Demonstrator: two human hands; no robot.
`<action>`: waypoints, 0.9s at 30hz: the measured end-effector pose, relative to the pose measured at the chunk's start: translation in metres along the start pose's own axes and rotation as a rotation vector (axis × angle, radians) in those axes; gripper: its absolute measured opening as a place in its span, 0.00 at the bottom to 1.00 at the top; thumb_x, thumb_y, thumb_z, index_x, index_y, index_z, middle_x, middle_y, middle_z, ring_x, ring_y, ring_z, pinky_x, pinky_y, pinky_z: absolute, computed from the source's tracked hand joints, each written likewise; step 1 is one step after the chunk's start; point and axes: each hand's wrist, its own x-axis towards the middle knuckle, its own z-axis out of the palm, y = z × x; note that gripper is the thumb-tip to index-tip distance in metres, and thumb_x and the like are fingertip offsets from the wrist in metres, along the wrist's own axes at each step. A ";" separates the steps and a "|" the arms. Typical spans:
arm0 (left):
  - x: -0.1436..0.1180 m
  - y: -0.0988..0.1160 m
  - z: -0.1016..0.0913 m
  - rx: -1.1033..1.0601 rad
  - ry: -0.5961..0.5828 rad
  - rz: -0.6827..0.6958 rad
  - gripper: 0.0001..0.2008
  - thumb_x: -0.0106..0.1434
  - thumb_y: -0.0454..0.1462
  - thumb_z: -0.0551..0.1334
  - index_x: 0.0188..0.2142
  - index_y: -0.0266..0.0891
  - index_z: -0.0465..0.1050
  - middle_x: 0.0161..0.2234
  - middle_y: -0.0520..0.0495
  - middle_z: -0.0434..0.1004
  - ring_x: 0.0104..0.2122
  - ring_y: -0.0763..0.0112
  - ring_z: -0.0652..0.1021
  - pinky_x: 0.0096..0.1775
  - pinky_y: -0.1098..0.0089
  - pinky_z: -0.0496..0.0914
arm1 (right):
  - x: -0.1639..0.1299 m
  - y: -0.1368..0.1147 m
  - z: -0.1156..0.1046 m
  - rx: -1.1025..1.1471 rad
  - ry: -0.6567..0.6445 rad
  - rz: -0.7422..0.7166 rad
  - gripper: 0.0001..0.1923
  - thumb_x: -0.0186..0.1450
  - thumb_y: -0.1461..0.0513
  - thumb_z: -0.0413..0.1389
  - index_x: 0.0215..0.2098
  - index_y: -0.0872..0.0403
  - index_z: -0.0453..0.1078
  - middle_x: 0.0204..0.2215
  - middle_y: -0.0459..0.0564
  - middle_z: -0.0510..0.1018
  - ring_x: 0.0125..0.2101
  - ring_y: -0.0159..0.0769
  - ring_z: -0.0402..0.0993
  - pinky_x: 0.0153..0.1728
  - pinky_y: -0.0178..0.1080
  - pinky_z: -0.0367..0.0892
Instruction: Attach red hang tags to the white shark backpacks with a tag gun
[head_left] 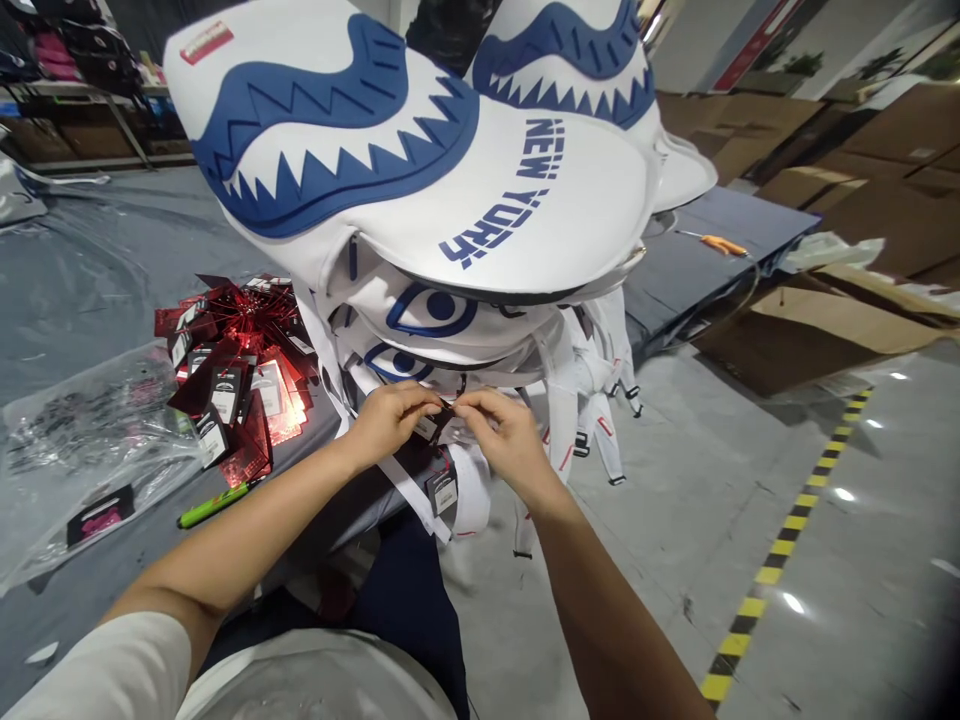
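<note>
Hands meet at the near edge of the stacked white backpacks, left hand and right hand both pinched, apparently on one small dark tag between their fingertips, equally near, while a pile of red tags lies left on the surface.

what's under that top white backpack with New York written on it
More white backpacks with blue eye prints are stacked beneath it, straps hanging. Both hands, left and right, pinch a small hang tag there. The table under the stack is covered.
</note>
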 end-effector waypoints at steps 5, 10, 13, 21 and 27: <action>-0.002 -0.004 0.003 0.115 -0.011 0.025 0.08 0.69 0.34 0.60 0.42 0.38 0.79 0.36 0.46 0.80 0.35 0.72 0.78 0.39 0.73 0.70 | -0.001 -0.003 0.002 -0.213 -0.048 -0.151 0.09 0.69 0.65 0.52 0.35 0.52 0.74 0.32 0.49 0.76 0.35 0.37 0.74 0.38 0.39 0.65; 0.000 0.003 0.003 0.183 -0.081 0.010 0.10 0.70 0.34 0.58 0.44 0.40 0.79 0.37 0.46 0.79 0.37 0.71 0.78 0.41 0.72 0.71 | -0.004 -0.001 0.002 -0.293 -0.055 -0.166 0.10 0.70 0.65 0.51 0.35 0.52 0.73 0.32 0.50 0.76 0.35 0.39 0.73 0.39 0.40 0.66; 0.000 0.005 0.002 0.238 -0.100 -0.007 0.10 0.70 0.35 0.57 0.43 0.40 0.79 0.37 0.47 0.79 0.37 0.71 0.78 0.41 0.72 0.70 | -0.005 0.000 0.003 -0.289 -0.043 -0.159 0.09 0.70 0.64 0.50 0.35 0.52 0.72 0.33 0.50 0.77 0.36 0.39 0.74 0.39 0.41 0.67; 0.002 0.009 0.001 0.333 -0.151 -0.052 0.08 0.69 0.35 0.59 0.40 0.40 0.77 0.37 0.48 0.80 0.36 0.71 0.79 0.39 0.73 0.69 | -0.004 0.002 0.003 -0.454 -0.107 -0.215 0.11 0.71 0.65 0.48 0.36 0.53 0.72 0.33 0.52 0.76 0.35 0.40 0.72 0.40 0.41 0.64; 0.014 0.018 -0.004 0.529 -0.270 -0.183 0.03 0.64 0.36 0.64 0.37 0.40 0.73 0.33 0.49 0.80 0.33 0.65 0.79 0.31 0.71 0.64 | -0.001 -0.002 0.005 -0.691 -0.169 -0.296 0.12 0.70 0.68 0.48 0.32 0.54 0.71 0.29 0.51 0.73 0.33 0.41 0.68 0.39 0.42 0.58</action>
